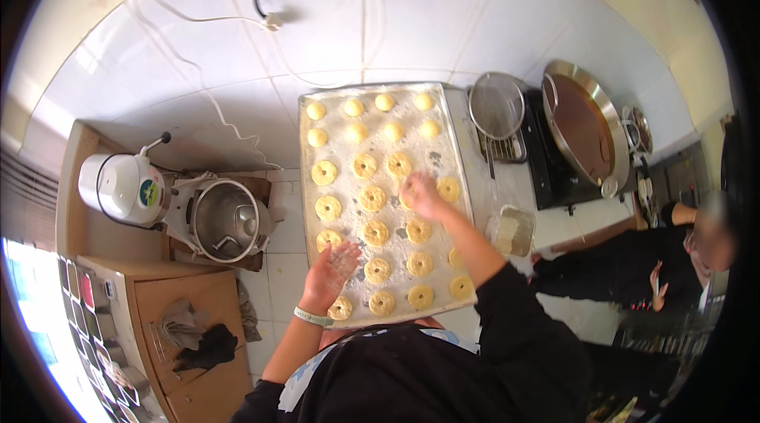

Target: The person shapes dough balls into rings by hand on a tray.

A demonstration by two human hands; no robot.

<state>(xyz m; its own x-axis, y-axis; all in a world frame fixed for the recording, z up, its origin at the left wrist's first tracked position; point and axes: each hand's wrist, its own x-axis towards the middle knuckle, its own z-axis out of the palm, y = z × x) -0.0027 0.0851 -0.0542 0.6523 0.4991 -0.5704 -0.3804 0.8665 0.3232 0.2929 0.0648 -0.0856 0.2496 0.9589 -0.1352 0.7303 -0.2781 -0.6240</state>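
Note:
A large metal tray [448, 151], dusted with flour, lies in front of me. Smooth dough balls [393, 131] sit in two rows at its far end, and flattened dough rings [372, 199] with a hole in the middle fill the rest. My right hand [421, 195] is closed, fingers curled down over a dough ring in the tray's right half; whatever the fingertips hold is hidden. Floury and spread, my left hand [331, 274] is over the left near part of the tray, close to a dough ring [329, 240], and holds nothing.
Right of the tray are a mesh strainer [497, 106], a wide pan of brown liquid [582, 126] on a black stove, and a clear plastic container [514, 231]. A white stand mixer [119, 188] with its steel bowl [226, 221] stands left. Another person [617, 264] is at the right.

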